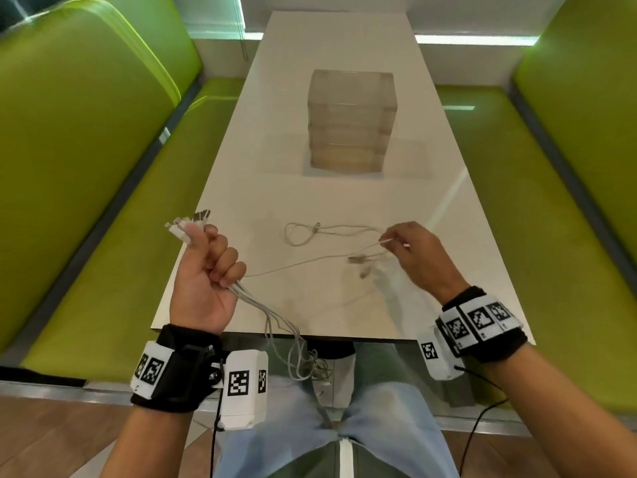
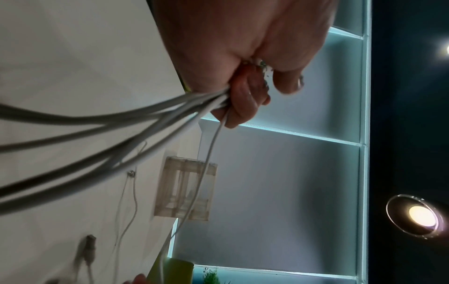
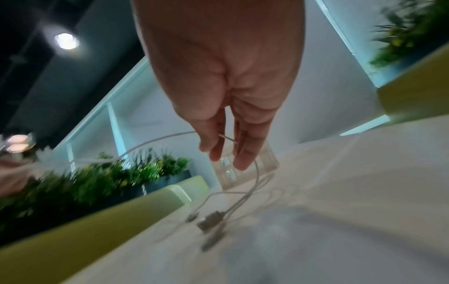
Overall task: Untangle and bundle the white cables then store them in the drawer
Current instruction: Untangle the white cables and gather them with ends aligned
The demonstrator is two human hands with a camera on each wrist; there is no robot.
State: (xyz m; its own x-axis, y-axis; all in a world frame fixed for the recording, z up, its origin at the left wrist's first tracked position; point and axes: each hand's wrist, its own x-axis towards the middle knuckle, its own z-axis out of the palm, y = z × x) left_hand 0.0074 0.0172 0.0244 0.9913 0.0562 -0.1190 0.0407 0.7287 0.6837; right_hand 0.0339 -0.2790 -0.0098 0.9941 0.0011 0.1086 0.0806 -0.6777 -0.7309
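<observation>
Left hand (image 1: 203, 281): clenched round a bunch of thin white cables (image 1: 275, 326), plug ends poking above the fist, tails hanging past the white table (image 1: 310, 194) edge. Right hand (image 1: 418, 257): pinches one strand; plugs beneath blurred. Clear plastic drawer unit (image 1: 351, 122): farther back, contents indistinct.

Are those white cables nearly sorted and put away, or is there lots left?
Roughly midway. Done: the left hand grips several cables with their plugs lined up. In hand: the right hand pinches one more cable running across the table. Left: another loose cable, bundling, and the drawer unit, not yet opened.
</observation>
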